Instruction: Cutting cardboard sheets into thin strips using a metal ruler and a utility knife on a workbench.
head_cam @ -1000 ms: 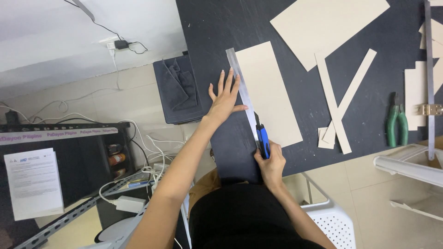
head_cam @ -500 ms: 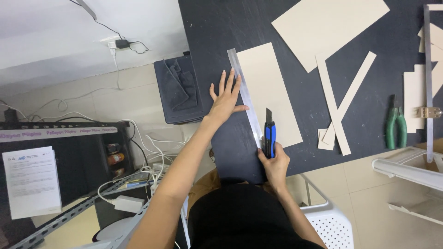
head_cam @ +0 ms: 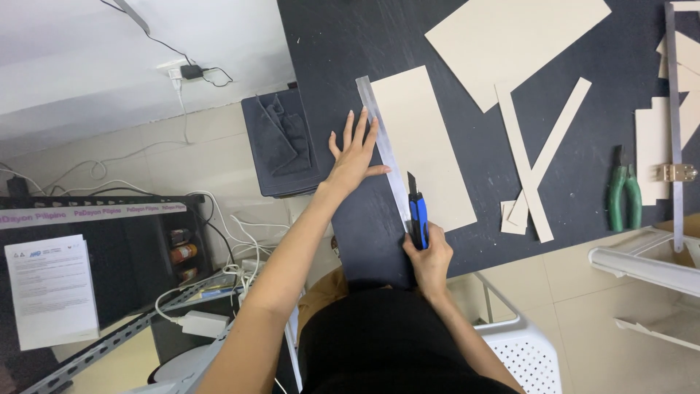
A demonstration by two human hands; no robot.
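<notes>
On the dark work surface (head_cam: pixel 350 44), my left hand (head_cam: pixel 355 155) lies flat with fingers spread, pressing the metal ruler (head_cam: pixel 384 149) down along the left edge of the tan cardboard sheet (head_cam: pixel 426 146). The wide spread distributes pressure, which should keep the straightedge from slipping sideways. The ruler runs from about 11 o'clock to 5 o'clock across the board.

My right hand (head_cam: pixel 430 255) is closed in a fist-like grip around the blue and black utility knife (head_cam: pixel 417 211), at 6 o'clock from the sheet. The blade tip points toward 12 o'clock and sits just beside the ruler's right edge, near the sheet's lower end; whether the tip touches the cardboard I cannot tell.

Toward 3 o'clock lie crossed cardboard strips (head_cam: pixel 536 168), then green-handled pliers (head_cam: pixel 623 193). A larger cardboard piece (head_cam: pixel 510 40) rests at 1 o'clock. A folded dark cloth (head_cam: pixel 281 135) sits at 9 o'clock, off the board.
</notes>
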